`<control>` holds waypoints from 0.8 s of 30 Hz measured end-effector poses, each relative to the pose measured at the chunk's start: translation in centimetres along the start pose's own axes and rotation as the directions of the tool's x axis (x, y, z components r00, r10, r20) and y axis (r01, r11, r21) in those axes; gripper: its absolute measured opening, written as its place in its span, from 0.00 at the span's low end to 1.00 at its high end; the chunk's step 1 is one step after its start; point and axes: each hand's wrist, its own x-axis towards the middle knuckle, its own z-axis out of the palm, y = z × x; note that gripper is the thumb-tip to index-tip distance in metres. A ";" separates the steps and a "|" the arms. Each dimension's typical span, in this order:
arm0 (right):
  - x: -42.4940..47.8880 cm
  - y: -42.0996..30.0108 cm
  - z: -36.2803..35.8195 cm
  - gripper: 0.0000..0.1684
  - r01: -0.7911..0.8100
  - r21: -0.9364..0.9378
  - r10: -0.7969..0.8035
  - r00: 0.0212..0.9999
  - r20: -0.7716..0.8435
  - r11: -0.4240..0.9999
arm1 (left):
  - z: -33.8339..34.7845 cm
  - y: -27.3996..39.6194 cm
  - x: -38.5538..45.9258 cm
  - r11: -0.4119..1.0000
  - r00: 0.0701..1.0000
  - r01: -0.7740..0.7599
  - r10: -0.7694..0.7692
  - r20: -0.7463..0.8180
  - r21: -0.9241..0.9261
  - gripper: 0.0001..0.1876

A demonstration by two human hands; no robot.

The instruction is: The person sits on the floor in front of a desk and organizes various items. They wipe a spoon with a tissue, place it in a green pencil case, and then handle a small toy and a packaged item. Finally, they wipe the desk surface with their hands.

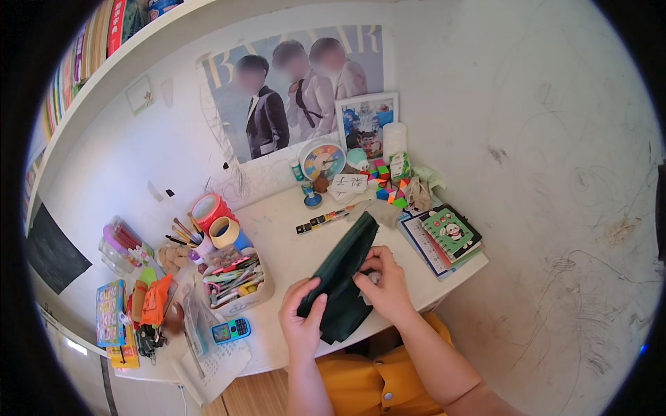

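A dark green folded piece (pixel 343 291), cloth or soft sheet, is held slanted above the front edge of the white desk (pixel 283 229). My left hand (pixel 304 314) grips its left edge, thumb in front and fingers behind. On the other side, my right hand (pixel 385 286) has its thumb and fingertips against the green piece. A crumpled whitish tissue-like wad (pixel 373 278) shows between that thumb and palm, mostly hidden by the hand. The fold of the green piece gapes slightly towards me, and its inside is dark.
A bin of pens (pixel 268 291) and a blue toy-like phone (pixel 230 330) sit left. Notebooks with a panda cover (pixel 451 232) lie right. Behind are a round clock (pixel 322 160), paper cards (pixel 347 186), colourful puzzle blocks (pixel 386 195) and a long pencil-patterned box (pixel 323 219).
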 end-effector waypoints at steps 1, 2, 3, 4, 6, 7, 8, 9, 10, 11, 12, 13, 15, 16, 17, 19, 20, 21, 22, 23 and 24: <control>-0.1 -0.1 0.0 0.19 -0.016 -0.018 0.016 1.000 -0.010 1.000 | 0.1 -0.2 0.0 0.999 0.998 0.026 -0.027 -0.052 -0.022 0.17; -0.1 0.0 0.0 0.18 0.020 -0.015 -0.020 1.000 -0.018 1.000 | 0.2 -0.5 0.1 0.998 0.993 0.051 -0.055 -0.105 -0.044 0.18; -0.1 0.3 0.0 0.18 0.056 -0.012 -0.056 0.998 -0.028 0.998 | 0.2 -0.7 0.1 0.995 0.985 0.073 -0.083 -0.154 -0.068 0.18; -0.1 0.4 -0.1 0.18 0.092 -0.010 -0.092 0.995 -0.038 0.996 | 0.0 -0.7 0.1 0.995 0.984 0.088 -0.095 -0.147 -0.055 0.22; -0.3 0.1 -0.2 0.19 0.098 -0.042 -0.099 0.995 0.000 0.994 | 0.1 -0.7 0.3 0.990 0.969 0.093 -0.114 -0.219 -0.104 0.21; -0.4 -0.1 -0.2 0.19 0.103 -0.058 -0.102 0.995 0.020 0.993 | 0.1 -0.7 0.4 0.987 0.959 0.094 -0.124 -0.256 -0.129 0.21; -0.5 -0.1 -0.2 0.19 0.109 -0.058 -0.109 0.994 0.015 0.992 | -0.1 -0.9 0.4 0.986 0.958 0.089 -0.124 -0.257 -0.143 0.21; -0.5 0.0 -0.2 0.19 0.115 -0.058 -0.115 0.993 0.007 0.992 | -0.2 -1.2 0.5 0.984 0.959 0.084 -0.123 -0.255 -0.158 0.21; -0.6 0.0 -0.2 0.20 0.120 -0.059 -0.121 0.993 -0.002 0.991 | -0.4 -1.4 0.5 0.982 0.959 0.080 -0.123 -0.254 -0.174 0.21; -0.5 0.2 -0.3 0.19 0.124 -0.051 -0.124 0.992 0.002 0.991 | -0.6 -1.4 0.6 0.980 0.961 0.082 -0.125 -0.246 -0.180 0.21; -0.3 0.5 -0.3 0.19 0.127 -0.042 -0.127 0.992 0.003 0.991 | -0.7 -1.4 0.6 0.979 0.963 0.084 -0.127 -0.237 -0.185 0.21; -0.2 0.6 -0.4 0.19 0.130 -0.034 -0.129 0.992 0.005 0.991 | -0.8 -1.4 0.6 0.978 0.965 0.086 -0.129 -0.228 -0.191 0.22; -0.3 0.6 -0.4 0.18 0.098 -0.017 -0.098 0.995 0.008 0.995 | -1.0 -1.2 0.6 0.971 0.971 0.110 -0.151 -0.185 -0.212 0.20; -0.3 0.5 -0.4 0.18 0.083 -0.009 -0.083 0.997 0.010 0.997 | -1.1 -1.2 0.5 0.967 0.973 0.122 -0.160 -0.164 -0.223 0.19; -0.3 0.4 -0.4 0.18 0.104 0.007 -0.104 0.995 0.008 0.995 | -1.2 -1.3 0.5 0.957 0.973 0.139 -0.180 -0.146 -0.254 0.18; -0.2 0.3 -0.1 0.19 0.145 0.040 -0.146 0.989 0.005 0.989 | -1.3 -1.5 0.4 0.933 0.970 0.174 -0.218 -0.111 -0.315 0.18; -0.3 0.0 -0.1 0.19 0.139 0.031 -0.140 0.990 0.025 0.990 | -1.3 -1.4 0.4 0.896 0.964 0.204 -0.255 -0.081 -0.396 0.20; -0.4 -0.3 -0.1 0.19 0.133 0.022 -0.134 0.990 0.044 0.991 | -1.3 -1.2 0.4 0.850 0.956 0.233 -0.288 -0.047 -0.473 0.21; -0.5 -0.5 -0.1 0.19 0.128 0.012 -0.128 0.990 0.064 0.992 | -1.3 -1.1 0.3 0.796 0.948 0.260 -0.318 -0.011 -0.546 0.23; -0.5 -0.5 0.0 0.19 0.180 -0.006 -0.180 0.982 0.063 0.984 | -1.3 -0.9 0.3 0.790 0.949 0.261 -0.315 -0.001 -0.554 0.24; -0.4 -0.3 0.2 0.20 0.233 -0.026 -0.231 0.971 0.062 0.972 | -1.2 -0.8 0.4 0.784 0.950 0.263 -0.311 0.010 -0.562 0.24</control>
